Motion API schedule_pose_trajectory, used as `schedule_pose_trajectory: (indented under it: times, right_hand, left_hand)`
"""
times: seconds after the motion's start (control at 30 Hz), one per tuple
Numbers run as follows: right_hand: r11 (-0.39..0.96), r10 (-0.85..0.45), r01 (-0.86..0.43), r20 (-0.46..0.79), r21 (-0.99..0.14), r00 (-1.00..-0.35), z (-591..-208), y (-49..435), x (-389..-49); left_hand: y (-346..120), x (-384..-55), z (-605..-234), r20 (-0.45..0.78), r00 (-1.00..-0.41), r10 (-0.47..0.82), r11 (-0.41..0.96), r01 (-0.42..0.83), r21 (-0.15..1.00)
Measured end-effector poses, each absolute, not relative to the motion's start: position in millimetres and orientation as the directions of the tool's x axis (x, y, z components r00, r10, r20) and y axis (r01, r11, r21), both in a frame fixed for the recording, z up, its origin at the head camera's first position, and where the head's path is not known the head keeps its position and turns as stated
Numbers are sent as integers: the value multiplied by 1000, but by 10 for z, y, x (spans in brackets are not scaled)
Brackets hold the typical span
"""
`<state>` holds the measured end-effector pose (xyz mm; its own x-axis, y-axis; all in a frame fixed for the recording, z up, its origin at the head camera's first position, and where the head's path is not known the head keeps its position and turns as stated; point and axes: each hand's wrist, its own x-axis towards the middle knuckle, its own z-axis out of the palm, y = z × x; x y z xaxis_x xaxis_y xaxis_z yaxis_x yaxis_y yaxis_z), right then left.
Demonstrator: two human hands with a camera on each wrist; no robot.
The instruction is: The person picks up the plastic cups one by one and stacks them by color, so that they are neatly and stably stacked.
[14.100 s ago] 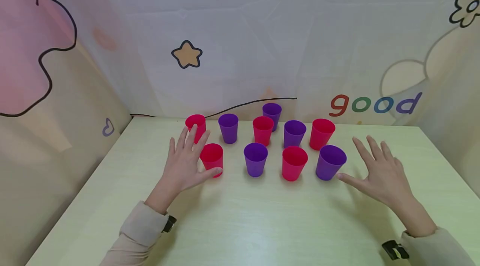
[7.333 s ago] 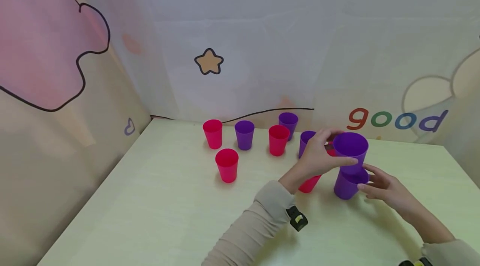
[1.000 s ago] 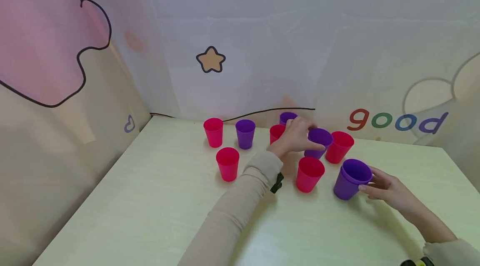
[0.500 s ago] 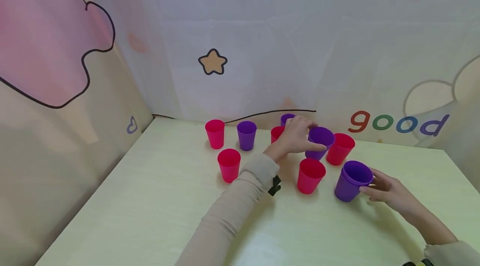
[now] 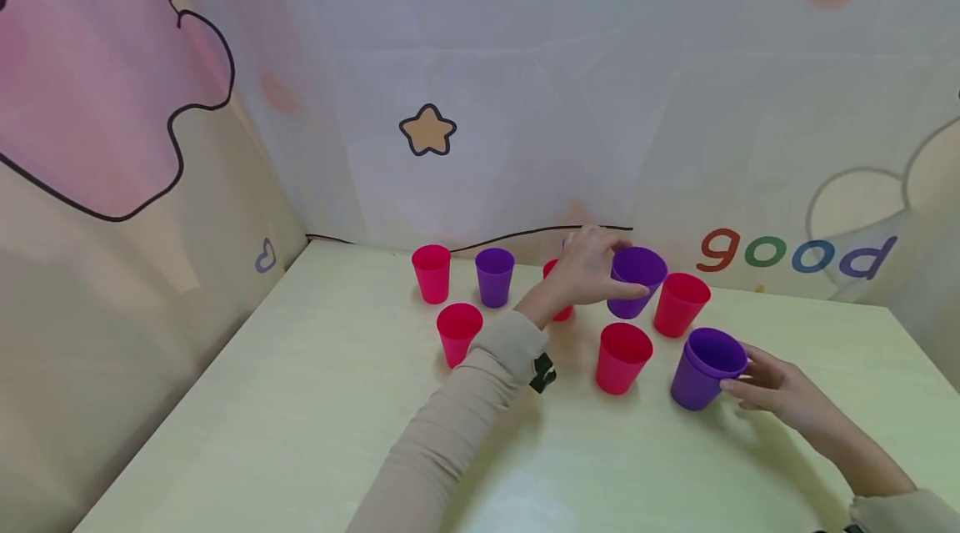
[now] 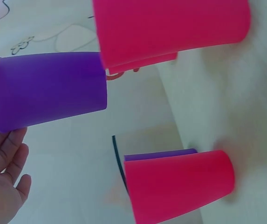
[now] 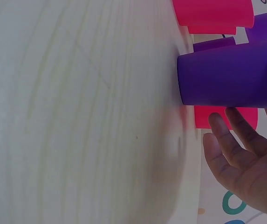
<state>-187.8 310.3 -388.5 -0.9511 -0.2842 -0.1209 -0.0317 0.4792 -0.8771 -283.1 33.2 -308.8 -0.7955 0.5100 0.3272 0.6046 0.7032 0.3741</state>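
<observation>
My left hand [image 5: 588, 270] pinches a purple cup [image 5: 627, 306] near its rim, thumb on one side and fingers on the other. In the left wrist view that purple cup [image 6: 47, 91] hangs clear of the tabletop. My right hand [image 5: 783, 395] steadies two nested purple cups [image 5: 692, 387] standing on the table, thumb and fingertips at their upper side. The right wrist view shows the outer cup [image 7: 226, 77] with its base on the table. Between the two hands stands a red cup [image 5: 618, 366], and another red cup [image 5: 681, 308] is just behind.
On the left of the table [image 5: 262, 433] stand two red cups [image 5: 431, 276] and a purple cup [image 5: 494, 279]. Behind my left hand, a red cup [image 5: 562, 314] and a purple cup are mostly hidden. A printed cloth wall [image 5: 517, 141] closes off the back.
Both hands were open and apart at first. One purple cup has since been nested into the right-hand one. Within the last second, my left hand has raised another purple cup slightly.
</observation>
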Motion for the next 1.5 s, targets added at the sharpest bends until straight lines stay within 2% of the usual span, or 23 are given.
schedule_pose_trajectory:
  times: [0.5,1.1,1.5]
  right_hand:
    - [473,-308,-77,-83,-878,-948,-3899,3121,-1876]
    - [461,-311,-76,-82,-884,-947,-3908,3140,-1864]
    - [339,-358,-224,95,-914,-929,-3883,3240,-1811]
  left_hand:
    - [228,-2743,-2931,399,-764,507,624,644,441]
    - [246,-2596,-2814,414,-736,535,589,677,442]
    - [261,-2571,-2810,407,-726,554,569,687,452]
